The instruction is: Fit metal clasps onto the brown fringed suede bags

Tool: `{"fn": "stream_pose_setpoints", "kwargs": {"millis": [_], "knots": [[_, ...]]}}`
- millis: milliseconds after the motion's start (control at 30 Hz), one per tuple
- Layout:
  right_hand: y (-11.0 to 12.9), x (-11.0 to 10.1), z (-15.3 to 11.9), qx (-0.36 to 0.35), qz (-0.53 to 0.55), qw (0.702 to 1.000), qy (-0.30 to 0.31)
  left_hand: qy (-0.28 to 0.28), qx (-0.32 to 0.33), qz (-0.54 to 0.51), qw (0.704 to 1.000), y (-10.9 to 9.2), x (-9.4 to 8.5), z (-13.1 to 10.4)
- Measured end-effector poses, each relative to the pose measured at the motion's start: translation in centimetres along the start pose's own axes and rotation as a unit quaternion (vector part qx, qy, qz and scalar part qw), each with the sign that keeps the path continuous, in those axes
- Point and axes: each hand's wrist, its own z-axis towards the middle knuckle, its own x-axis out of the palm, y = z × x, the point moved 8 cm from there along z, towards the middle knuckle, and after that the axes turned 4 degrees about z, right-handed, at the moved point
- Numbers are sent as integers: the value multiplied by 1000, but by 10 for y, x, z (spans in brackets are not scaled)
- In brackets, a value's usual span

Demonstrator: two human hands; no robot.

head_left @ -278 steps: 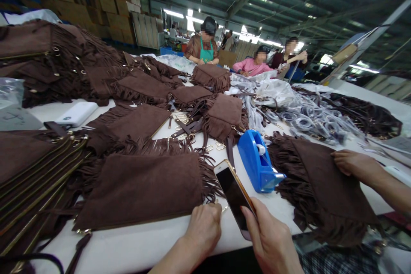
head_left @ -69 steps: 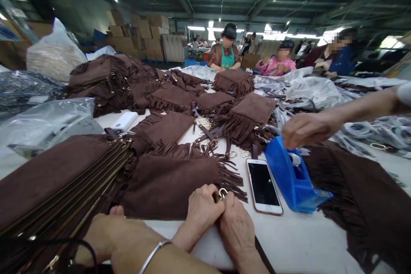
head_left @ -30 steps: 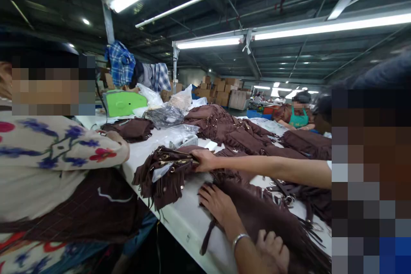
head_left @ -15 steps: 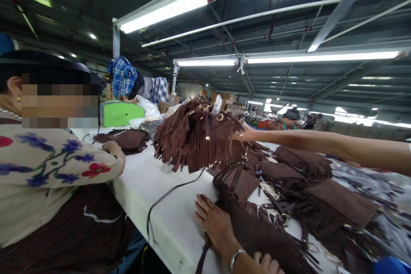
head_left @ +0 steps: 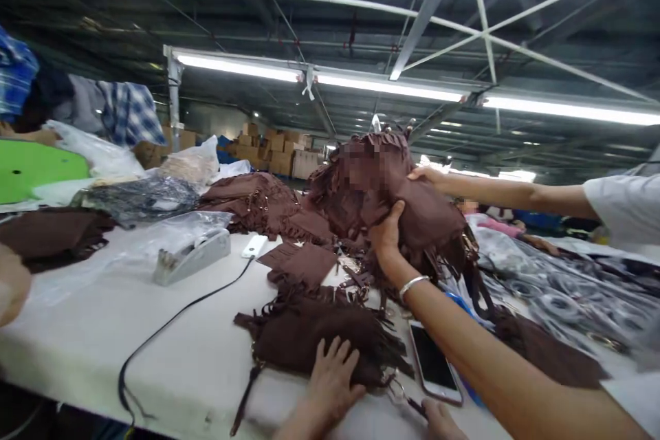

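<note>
Bag (head_left: pixel 309 337), brown with fringed edges, lies flat on the white table (head_left: pixel 77 330), close to the near edge. Left hand (head_left: pixel 333 375) rests palm-down on the near side of the bag, open, fingers spread, gripping nothing. Right hand (head_left: pixel 438 421) is cut off by the bottom edge of the view; only its top shows, just beside a metal ring (head_left: pixel 398 392) at the bag's right corner. Whether it is open or closed cannot be told, nor whether it touches the ring.

Phone (head_left: pixel 432 361) lies face-up, screen dark, just right of the bag and beyond the right hand.

A co-worker in a white sleeve reaches in from the right and holds a stack (head_left: pixel 423 220) of the same brown bags raised above the table. The near hand (head_left: pixel 384 237), with a bangle on its wrist, grips the stack from below and from the left. The far hand (head_left: pixel 425 175) lies on top of the stack. Fringe and straps hang down from it.

Further items on the table:
- A smaller brown piece (head_left: pixel 302 262) lies flat beyond the bag.
- A heap (head_left: pixel 258 203) of brown bags sits farther back.
- A white power bank (head_left: pixel 254 245) lies near the heap, and a black cable (head_left: pixel 170 320) runs from it toward the near edge.
- A grey dispenser (head_left: pixel 190 258) sits left of the power bank, partly under clear plastic.
- Bagged straps (head_left: pixel 557 295) cover the right side.
</note>
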Motion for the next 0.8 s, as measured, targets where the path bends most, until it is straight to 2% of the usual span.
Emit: {"fn": "stream_pose_setpoints", "kwargs": {"millis": [67,200,267,333,500,567,667,800], "knots": [[-40,-11,-60,56,-40,997,34,9,8,36,999,2,-7,-3],[-109,-16,-213,166,-119,970,129,28,24,68,997,4,-16,-5],[-131,-15,-259,204,-147,954,164,35,24,75,996,4,-18,-5],[-146,-12,-274,224,-159,943,188,40,18,84,996,4,-19,-4],[-160,-5,-267,245,-147,926,248,45,9,115,992,4,-17,-1],[-164,-2,-273,253,-139,918,271,45,22,132,990,4,-14,1],[-167,7,-301,267,-120,903,313,31,51,162,985,7,-8,-1],[-160,13,-338,290,-125,884,345,-29,95,196,976,19,6,-4]]}}
